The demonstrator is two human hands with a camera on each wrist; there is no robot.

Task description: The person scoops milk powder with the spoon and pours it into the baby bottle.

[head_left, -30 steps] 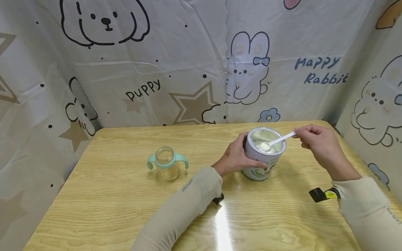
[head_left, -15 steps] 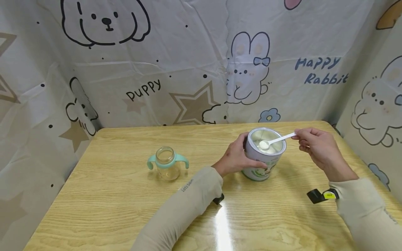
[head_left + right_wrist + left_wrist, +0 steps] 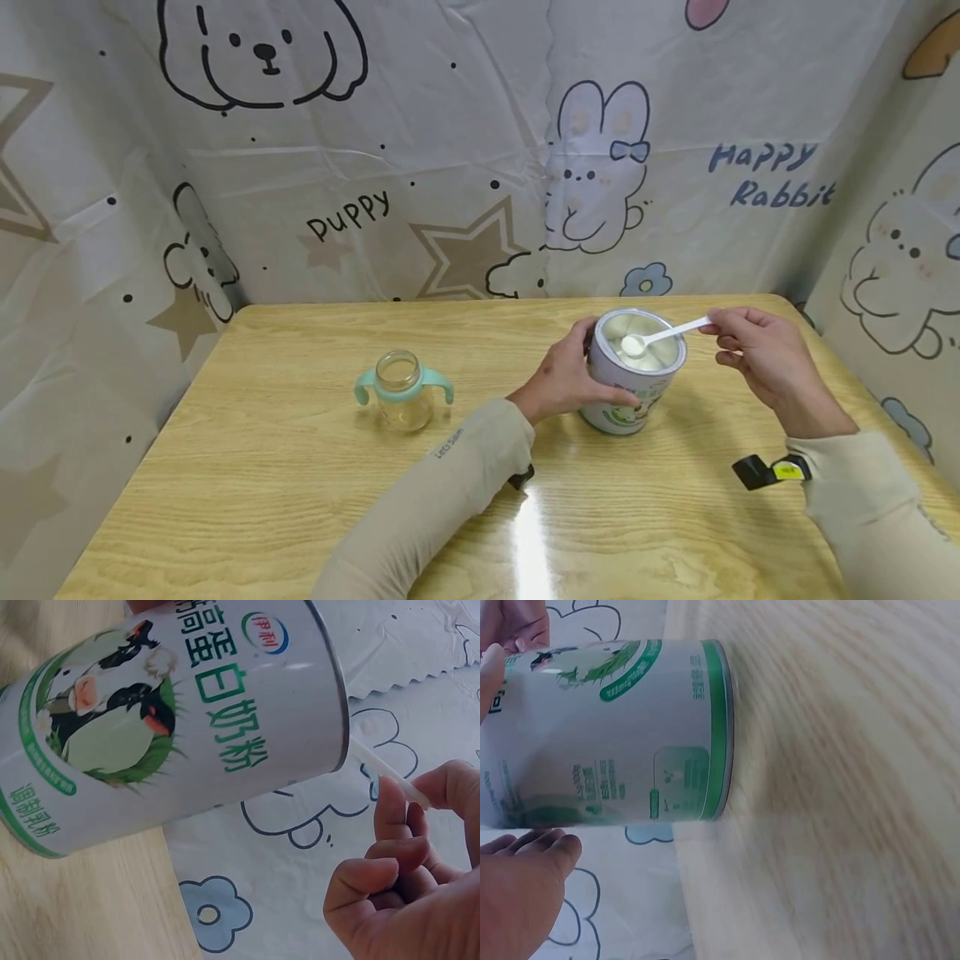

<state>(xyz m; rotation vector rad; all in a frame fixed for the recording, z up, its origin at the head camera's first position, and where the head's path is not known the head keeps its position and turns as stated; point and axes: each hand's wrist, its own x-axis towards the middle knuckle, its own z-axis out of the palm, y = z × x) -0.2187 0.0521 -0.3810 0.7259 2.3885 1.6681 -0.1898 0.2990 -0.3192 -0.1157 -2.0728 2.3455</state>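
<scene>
A white and green milk powder can, with its top off, stands on the table at right of centre in the head view. My left hand grips it from the left, thumb across the front and fingers behind. My right hand pinches the handle end of a white scoop between thumb and forefinger. The scoop's bowl, holding pale powder, hangs inside the can's mouth. In the right wrist view only the scoop's handle shows past the can's rim; a cow is printed on the can.
A clear baby bottle with mint-green handles and no lid stands on the wooden table, left of my left hand. A printed cloth hangs behind the table and along both sides.
The scoop's bowl has risen slightly inside the can, and my right hand has turned a little with it. My left hand keeps its hold on the can. The head view has shifted slightly.
</scene>
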